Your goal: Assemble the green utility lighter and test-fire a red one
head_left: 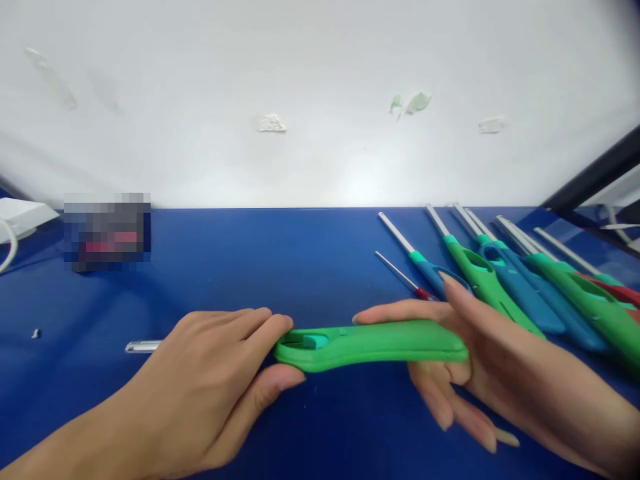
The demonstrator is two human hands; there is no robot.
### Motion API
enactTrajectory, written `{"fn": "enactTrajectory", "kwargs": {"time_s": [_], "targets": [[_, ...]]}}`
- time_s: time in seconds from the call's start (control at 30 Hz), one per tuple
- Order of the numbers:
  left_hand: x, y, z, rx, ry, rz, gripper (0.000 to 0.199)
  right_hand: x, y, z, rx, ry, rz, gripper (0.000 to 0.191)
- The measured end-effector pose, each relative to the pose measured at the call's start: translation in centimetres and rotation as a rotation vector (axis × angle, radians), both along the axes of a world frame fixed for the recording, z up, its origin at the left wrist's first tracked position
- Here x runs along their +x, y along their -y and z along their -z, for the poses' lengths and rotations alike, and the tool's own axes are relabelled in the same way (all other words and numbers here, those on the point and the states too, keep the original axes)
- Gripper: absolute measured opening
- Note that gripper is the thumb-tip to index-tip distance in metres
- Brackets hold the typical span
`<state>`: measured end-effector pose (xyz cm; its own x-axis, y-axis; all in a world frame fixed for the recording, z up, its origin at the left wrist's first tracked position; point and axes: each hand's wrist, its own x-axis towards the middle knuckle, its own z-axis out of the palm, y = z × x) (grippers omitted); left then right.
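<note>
A green gas lighter [370,343] with a long metal nozzle lies level in front of me, its nozzle tip pointing left. My left hand [225,380] is closed around the lighter's front part, thumb below and fingers on top, hiding most of the nozzle. The teal trigger shows just right of those fingers. At the handle's rear end is my right hand [460,360], fingers spread and thumb raised. The handle's end rests against its palm side, without fingers wrapped around it. Behind my right hand lies a screwdriver [400,272] with a thin shaft and red handle.
On the blue table [280,267], several lighters with blue, green or red handles lie at the right, including a green lighter [487,280]. A blurred-out dark object [113,233] stands at the left. Nearby is a small light-coloured piece [36,333]. A white wall [320,153] rises behind.
</note>
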<state>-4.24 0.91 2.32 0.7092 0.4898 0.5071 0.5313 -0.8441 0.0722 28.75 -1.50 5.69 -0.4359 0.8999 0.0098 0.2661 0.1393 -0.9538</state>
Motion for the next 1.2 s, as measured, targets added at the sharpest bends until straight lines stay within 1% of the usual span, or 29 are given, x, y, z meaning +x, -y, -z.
{"fn": "enactTrajectory", "kwargs": {"time_s": [0.1, 0.17, 0.23, 0.3, 0.37, 0.5, 0.57, 0.6, 0.63, 0.7, 0.73, 0.77, 0.83, 0.93, 1.0, 1.07, 1.2], "targets": [[-0.1, -0.5, -0.2, -0.040, -0.001, -0.009, 0.032, 0.3, 0.3, 0.5, -0.303, -0.213, -0.077, 0.088], [-0.1, -0.7, -0.3, -0.057, -0.010, -0.011, 0.036, 0.2, 0.5, 0.6, -0.431, -0.279, -0.058, 0.087], [-0.1, -0.8, -0.4, -0.074, 0.002, 0.002, 0.034, -0.1, 0.7, 0.4, -0.510, -0.312, -0.013, 0.083], [-0.1, -0.7, -0.4, -0.074, 0.019, 0.014, 0.029, -0.3, 0.7, 0.2, -0.544, -0.330, 0.016, 0.076], [-0.2, -0.5, -0.3, -0.048, 0.024, 0.005, 0.027, -0.3, 0.6, 0.2, -0.535, -0.327, 0.019, 0.071], [-0.4, -0.4, -0.1, 0.018, 0.003, -0.041, 0.033, 0.5, 0.5, 1.0, -0.477, -0.306, -0.024, 0.075], [-0.4, -0.5, -0.3, 0.033, -0.003, -0.047, 0.034, 0.9, 0.7, 1.6, -0.382, -0.257, -0.049, 0.075], [-0.3, -0.6, -0.5, 0.039, -0.014, -0.039, 0.033, 1.1, 1.0, 1.8, -0.287, -0.201, -0.034, 0.071], [-0.2, -0.6, -0.7, 0.045, -0.028, -0.030, 0.032, 1.1, 1.2, 1.9, -0.153, -0.108, 0.021, 0.066], [-0.1, -0.7, -1.0, 0.065, -0.038, -0.023, 0.030, 1.0, 1.7, 1.8, 0.181, 0.114, 0.177, 0.052], [-0.1, -0.8, -1.1, 0.074, -0.034, -0.024, 0.029, 0.9, 1.8, 1.5, 0.331, 0.214, 0.224, 0.047], [-0.1, -0.8, -1.1, 0.079, -0.030, -0.022, 0.029, 0.7, 1.9, 1.3, 0.455, 0.283, 0.239, 0.044], [-0.2, -0.8, -1.0, 0.086, -0.016, -0.023, 0.029, 0.4, 1.9, 0.9, 0.624, 0.364, 0.216, 0.041], [-0.4, -0.9, -0.5, 0.082, 0.006, -0.014, 0.029, 0.6, 2.0, 1.2, 0.767, 0.427, 0.245, 0.030], [-0.5, -0.9, -0.1, 0.083, 0.027, -0.021, 0.031, 1.0, 2.4, 1.9, 0.802, 0.461, 0.284, 0.028], [-0.7, -0.8, 0.2, 0.082, 0.020, -0.027, 0.032, 1.5, 3.0, 2.8, 0.776, 0.464, 0.305, 0.030], [-1.1, -0.2, 0.6, 0.069, 0.027, -0.059, 0.037, 2.0, 3.7, 4.1, 0.731, 0.433, 0.295, 0.032]]}}
